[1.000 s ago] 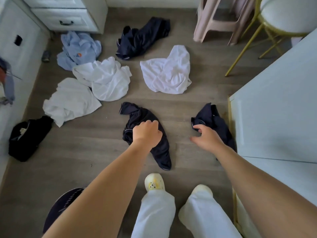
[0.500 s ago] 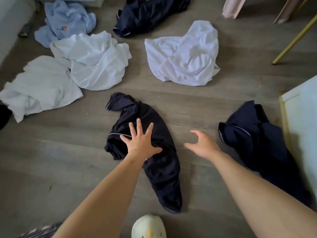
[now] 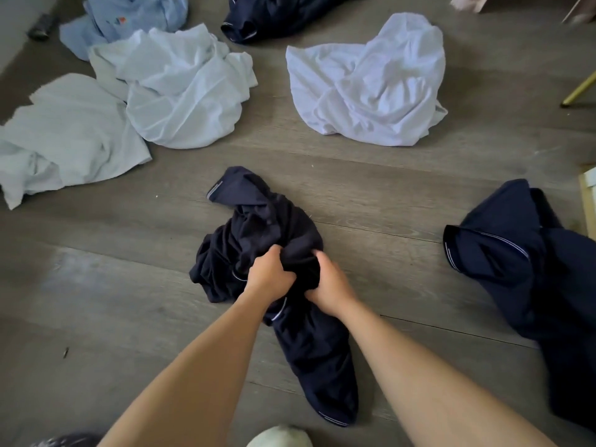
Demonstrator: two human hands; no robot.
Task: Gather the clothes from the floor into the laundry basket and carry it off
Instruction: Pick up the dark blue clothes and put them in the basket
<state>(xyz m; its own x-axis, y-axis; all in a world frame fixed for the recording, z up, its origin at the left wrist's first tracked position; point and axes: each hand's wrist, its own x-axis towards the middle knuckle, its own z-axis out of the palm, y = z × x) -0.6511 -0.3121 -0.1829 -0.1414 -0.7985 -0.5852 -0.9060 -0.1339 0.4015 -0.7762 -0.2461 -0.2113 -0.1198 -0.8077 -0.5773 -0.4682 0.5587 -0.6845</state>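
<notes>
Hands gathering clothing from the floor (image 3: 96, 285): the left hand (image 3: 269, 277) and right hand (image 3: 330, 285) are clenched side by side on a bunched navy garment (image 3: 267, 233), which lies on the floor beneath them. A second navy garment (image 3: 522, 272) is seen right of the hands; white shirts (image 3: 183, 91) lie beyond them

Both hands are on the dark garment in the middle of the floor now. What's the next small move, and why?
Probably lift it straight up. The left hand and right hand are both closed on the bunched middle of the navy garment, but its long tail still lies flat on the floor toward the feet. Raising it clears that tail before carrying; no basket is clearly in view.
</notes>
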